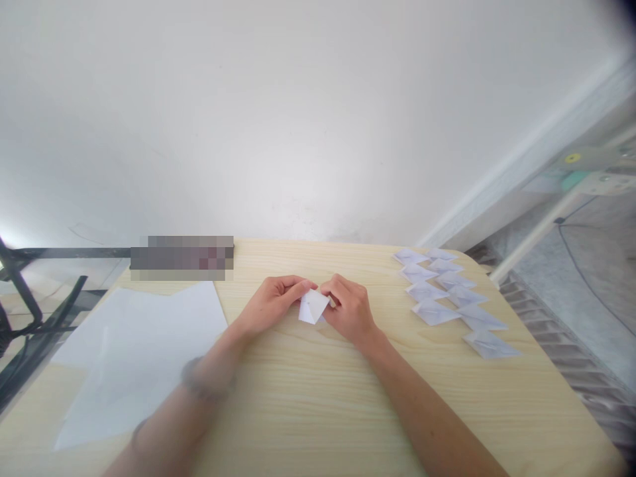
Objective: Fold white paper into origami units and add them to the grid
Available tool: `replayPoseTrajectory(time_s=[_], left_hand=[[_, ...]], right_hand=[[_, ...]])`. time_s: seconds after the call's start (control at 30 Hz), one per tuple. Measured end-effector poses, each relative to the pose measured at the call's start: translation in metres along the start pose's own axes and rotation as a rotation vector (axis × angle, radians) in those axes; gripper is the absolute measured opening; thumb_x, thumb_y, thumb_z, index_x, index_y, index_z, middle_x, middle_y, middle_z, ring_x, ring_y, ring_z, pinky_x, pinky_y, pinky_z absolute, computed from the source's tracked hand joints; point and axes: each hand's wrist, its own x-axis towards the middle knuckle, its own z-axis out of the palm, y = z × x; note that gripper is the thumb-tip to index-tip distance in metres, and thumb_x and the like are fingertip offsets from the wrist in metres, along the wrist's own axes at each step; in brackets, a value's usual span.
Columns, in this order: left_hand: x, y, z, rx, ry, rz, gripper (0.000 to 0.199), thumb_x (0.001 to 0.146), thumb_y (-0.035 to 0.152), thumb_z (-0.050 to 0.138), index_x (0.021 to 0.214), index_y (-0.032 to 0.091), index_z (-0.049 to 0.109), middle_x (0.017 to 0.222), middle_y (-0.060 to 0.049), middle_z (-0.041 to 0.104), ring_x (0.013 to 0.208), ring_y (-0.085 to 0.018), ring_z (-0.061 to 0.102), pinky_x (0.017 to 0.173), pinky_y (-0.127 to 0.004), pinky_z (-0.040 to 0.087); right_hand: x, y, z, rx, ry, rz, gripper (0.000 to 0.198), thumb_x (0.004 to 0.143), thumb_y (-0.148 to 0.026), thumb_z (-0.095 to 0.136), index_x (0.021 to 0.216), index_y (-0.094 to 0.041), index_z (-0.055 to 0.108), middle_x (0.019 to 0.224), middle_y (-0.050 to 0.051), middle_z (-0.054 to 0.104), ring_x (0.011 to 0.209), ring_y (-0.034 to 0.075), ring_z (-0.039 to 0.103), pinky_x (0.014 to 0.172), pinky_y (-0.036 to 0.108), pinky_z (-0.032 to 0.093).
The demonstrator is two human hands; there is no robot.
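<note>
A small piece of folded white paper [314, 307] is held between my two hands over the middle of the table. My left hand [278, 299] pinches its upper left edge between thumb and fingers. At its right side, my right hand [350, 306] grips it with curled fingers, which partly hide that edge. Creases and pointed corners show on the paper. To the right lie two slanting rows of folded white paper pieces [431, 311], each diamond-like with pointed ends.
Loose sheets of white paper [144, 344] overlap on the left of the light wooden table [298, 411]. A blurred-out dark object [181, 258] lies at the back left edge. Behind stands a white wall [298, 132]. Black metal bars [30, 311] are at the far left.
</note>
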Motion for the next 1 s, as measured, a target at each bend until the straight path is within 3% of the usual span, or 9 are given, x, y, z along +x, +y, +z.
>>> replayPoseTrajectory(time_s=[0.17,0.37,0.53,0.73,1.0], left_hand=[[0.0017,-0.0011,-0.0002,-0.086,0.086,-0.052,0.029,0.078,0.04,0.052,0.088,0.014,0.062,0.079,-0.004,0.065,0.072,-0.015,0.058,0.066,-0.023,0.043],[0.0023,0.0008,-0.0017,-0.198,0.133,-0.074,0.03,0.074,0.042,0.057,0.086,0.015,0.057,0.069,-0.001,0.063,0.063,-0.012,0.057,0.06,-0.022,0.043],[0.0035,-0.0023,-0.0026,-0.132,0.184,-0.056,0.032,0.072,0.043,0.059,0.087,0.014,0.059,0.066,0.0,0.063,0.059,-0.012,0.056,0.056,-0.021,0.041],[0.0037,-0.0053,-0.0014,-0.047,0.21,-0.028,0.038,0.07,0.044,0.06,0.091,0.013,0.061,0.068,-0.003,0.065,0.057,-0.013,0.055,0.052,-0.022,0.039],[0.0034,-0.0052,-0.0014,-0.039,0.211,-0.026,0.035,0.069,0.042,0.062,0.089,0.014,0.062,0.068,-0.003,0.067,0.055,-0.011,0.054,0.049,-0.02,0.038]], right_hand=[[0.0022,-0.0004,-0.0026,0.209,-0.033,0.166,0.003,0.076,-0.02,0.052,0.076,-0.019,0.049,0.06,-0.005,0.041,0.047,0.007,0.035,0.048,0.02,0.032],[0.0054,-0.0005,-0.006,0.419,-0.04,0.299,0.011,0.079,-0.019,0.045,0.088,-0.02,0.05,0.082,0.001,0.051,0.057,0.008,0.047,0.052,0.021,0.039],[0.0056,0.0033,-0.008,0.533,-0.071,0.413,0.02,0.085,-0.025,0.035,0.087,-0.018,0.053,0.071,0.0,0.051,0.056,0.009,0.047,0.052,0.022,0.039],[0.0088,-0.0014,-0.0069,0.389,-0.138,0.427,0.023,0.082,-0.035,0.044,0.073,-0.016,0.054,0.063,-0.001,0.051,0.056,0.01,0.045,0.051,0.021,0.036],[0.0083,-0.001,-0.0047,0.294,-0.153,0.377,0.023,0.083,-0.033,0.045,0.071,-0.016,0.054,0.062,-0.001,0.051,0.054,0.009,0.044,0.051,0.021,0.034]])
